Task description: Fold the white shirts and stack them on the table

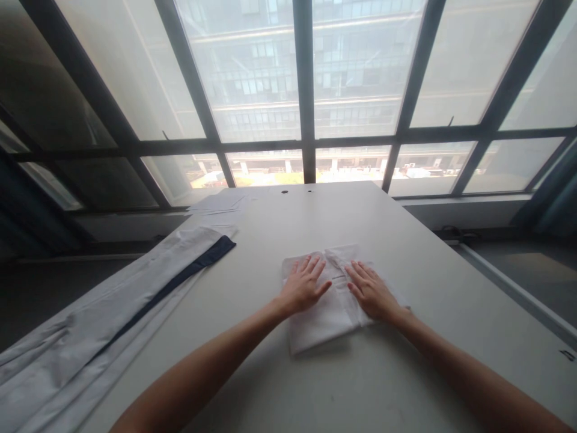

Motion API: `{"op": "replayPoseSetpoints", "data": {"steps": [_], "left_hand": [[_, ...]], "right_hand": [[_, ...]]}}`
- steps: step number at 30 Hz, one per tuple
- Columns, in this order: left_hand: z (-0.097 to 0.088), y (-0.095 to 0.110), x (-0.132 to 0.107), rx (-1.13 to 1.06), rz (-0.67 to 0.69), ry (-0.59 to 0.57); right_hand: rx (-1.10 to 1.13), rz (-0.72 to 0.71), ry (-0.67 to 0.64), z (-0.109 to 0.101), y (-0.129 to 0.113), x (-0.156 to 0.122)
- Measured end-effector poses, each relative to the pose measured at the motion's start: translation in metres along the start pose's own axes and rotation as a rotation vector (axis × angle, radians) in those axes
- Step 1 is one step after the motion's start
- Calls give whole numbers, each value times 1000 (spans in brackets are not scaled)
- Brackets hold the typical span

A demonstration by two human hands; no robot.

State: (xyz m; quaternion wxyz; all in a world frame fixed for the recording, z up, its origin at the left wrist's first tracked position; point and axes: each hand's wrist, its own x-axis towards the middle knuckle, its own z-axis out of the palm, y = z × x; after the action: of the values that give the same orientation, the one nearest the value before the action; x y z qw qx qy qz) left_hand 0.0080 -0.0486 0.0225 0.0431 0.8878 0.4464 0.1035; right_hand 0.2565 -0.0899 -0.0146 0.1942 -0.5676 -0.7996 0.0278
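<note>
Two hands are counted, a left hand (pixel 303 287) and a right hand (pixel 370 291). One folded white cloth (pixel 331 313) is seen on one tabletop (pixel 451 288). One long white garment with a dark stripe (pixel 112 313) is counted, and one small stack of papers (pixel 219 203). Two round holes (pixel 284 192) are seen in the tabletop.

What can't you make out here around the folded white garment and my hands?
- Head view: the middle of the folded white garment is covered by the left hand and right hand lying flat on it.
- The long white cloth with a dark stripe is cut off by the left and bottom edges.
- The papers at the table's far end are too small to read.
</note>
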Motion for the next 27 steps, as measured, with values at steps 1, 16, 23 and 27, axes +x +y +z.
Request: {"op": "replayPoseSetpoints", "data": {"steps": [1,16,23,27], "left_hand": [[2,-2,9,9,-11,13],[8,-42,31,41,-92,35],[5,-52,34,-37,-166,13],[1,-35,34,-35,-116,170]], "right_hand": [[-1,-1,-6,-1,0,0],[-20,12,-1,-1,-1,-2],[-24,21,-18,-2,-1,-2],[-31,23,-22,-2,-1,-1]]}}
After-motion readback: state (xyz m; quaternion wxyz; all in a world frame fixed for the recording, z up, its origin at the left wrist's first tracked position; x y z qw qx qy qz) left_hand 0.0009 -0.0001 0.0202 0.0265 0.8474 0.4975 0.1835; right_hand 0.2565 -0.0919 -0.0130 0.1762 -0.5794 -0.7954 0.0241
